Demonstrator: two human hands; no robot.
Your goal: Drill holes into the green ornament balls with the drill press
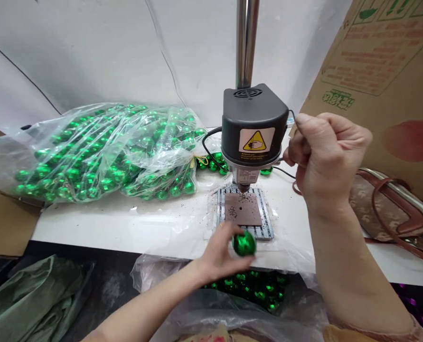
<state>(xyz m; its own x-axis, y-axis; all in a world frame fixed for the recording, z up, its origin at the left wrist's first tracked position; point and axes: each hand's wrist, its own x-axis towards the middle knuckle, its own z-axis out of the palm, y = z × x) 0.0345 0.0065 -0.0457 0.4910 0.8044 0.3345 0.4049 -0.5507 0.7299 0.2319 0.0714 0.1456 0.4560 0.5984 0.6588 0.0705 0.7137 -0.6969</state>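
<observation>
A shiny green ball (244, 243) is pinched between the thumb and fingers of my left hand (220, 254), in front of the drill's base. Beyond it stands a small bench drill press (256, 118) with a black head and a warning sticker. Under its chuck (244, 186) a brown square plate (247, 216) with a hole lies on the slotted metal base (266, 231), with dark shavings scattered about. My right hand (327, 152) is closed in a fist at the right side of the drill head, seemingly round its lever, which the fingers mostly hide.
Clear plastic bags of green balls (118, 156) lie on the white table (108, 223) at left. Below the front edge, an open bag holds more green balls (257, 287). A brown handbag (392, 209) and a large cardboard box (378, 85) stand at right.
</observation>
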